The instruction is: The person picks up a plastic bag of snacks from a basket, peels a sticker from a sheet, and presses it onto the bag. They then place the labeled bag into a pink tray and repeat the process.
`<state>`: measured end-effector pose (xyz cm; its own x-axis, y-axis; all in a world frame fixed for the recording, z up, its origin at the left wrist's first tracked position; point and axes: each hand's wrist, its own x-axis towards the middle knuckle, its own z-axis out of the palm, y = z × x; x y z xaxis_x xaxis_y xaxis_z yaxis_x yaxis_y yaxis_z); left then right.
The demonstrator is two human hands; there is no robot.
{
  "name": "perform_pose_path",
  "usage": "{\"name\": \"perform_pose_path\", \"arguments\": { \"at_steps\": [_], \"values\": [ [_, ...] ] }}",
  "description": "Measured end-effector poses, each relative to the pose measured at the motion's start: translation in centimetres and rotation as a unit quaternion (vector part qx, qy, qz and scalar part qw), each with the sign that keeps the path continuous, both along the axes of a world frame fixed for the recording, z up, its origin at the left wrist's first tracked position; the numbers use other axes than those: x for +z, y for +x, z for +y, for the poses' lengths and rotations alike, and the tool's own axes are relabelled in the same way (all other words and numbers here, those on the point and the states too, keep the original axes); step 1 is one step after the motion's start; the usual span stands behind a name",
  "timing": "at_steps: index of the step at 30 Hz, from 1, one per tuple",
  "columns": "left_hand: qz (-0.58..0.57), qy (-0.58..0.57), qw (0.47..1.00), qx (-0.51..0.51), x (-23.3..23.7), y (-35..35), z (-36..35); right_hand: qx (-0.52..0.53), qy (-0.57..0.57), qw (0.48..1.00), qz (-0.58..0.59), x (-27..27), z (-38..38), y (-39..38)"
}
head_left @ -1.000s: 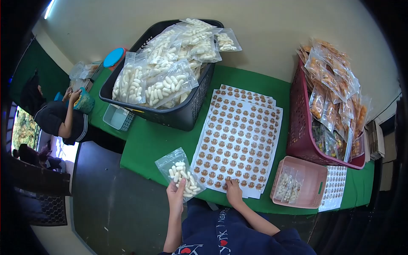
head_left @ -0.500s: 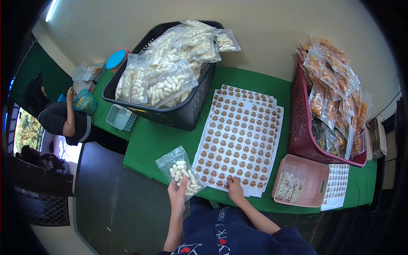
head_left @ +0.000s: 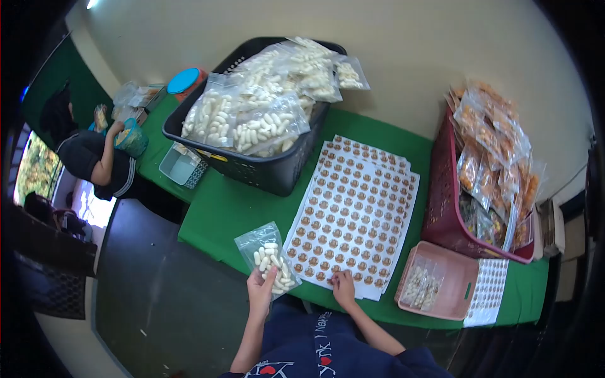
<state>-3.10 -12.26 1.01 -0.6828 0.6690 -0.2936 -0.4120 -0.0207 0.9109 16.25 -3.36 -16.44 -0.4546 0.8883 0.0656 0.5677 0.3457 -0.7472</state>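
Note:
A clear zip bag of white, capsule-shaped pieces hangs tilted from my left hand, its thumb pressed over the front. My right hand rests at the lower edge of a sheet of round brown stickers, fingers bent and pinched at a sticker in the bottom row. More such sheets lie beneath, their edges showing. Right of them stands a pink tray with small bags of white pieces inside.
A black basket heaped with similar bags stands at the back left. A maroon basket at the right holds bags of orange snacks. Beside the pink tray lies another sticker sheet. At far left a person works over a teal tub.
My view has shifted slightly. My right hand stays by the bottom sticker rows, fingertips now at a lower sticker. The person at left now has one hand at the tub and a bag raised.

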Motion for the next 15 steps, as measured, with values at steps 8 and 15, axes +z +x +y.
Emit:
{"name": "perform_pose_path", "arguments": {
  "at_steps": [8,15],
  "values": [
    [-0.006,0.048,0.997,-0.066,0.2,-1.3,1.8,0.076,-0.537,0.824,0.164,5.4,3.0,1.8],
    [-0.022,0.04,0.984,-0.171,1.7,-4.0,3.3,0.009,-0.509,0.794,0.333,14.0,4.4,-0.8]
  ]
}}
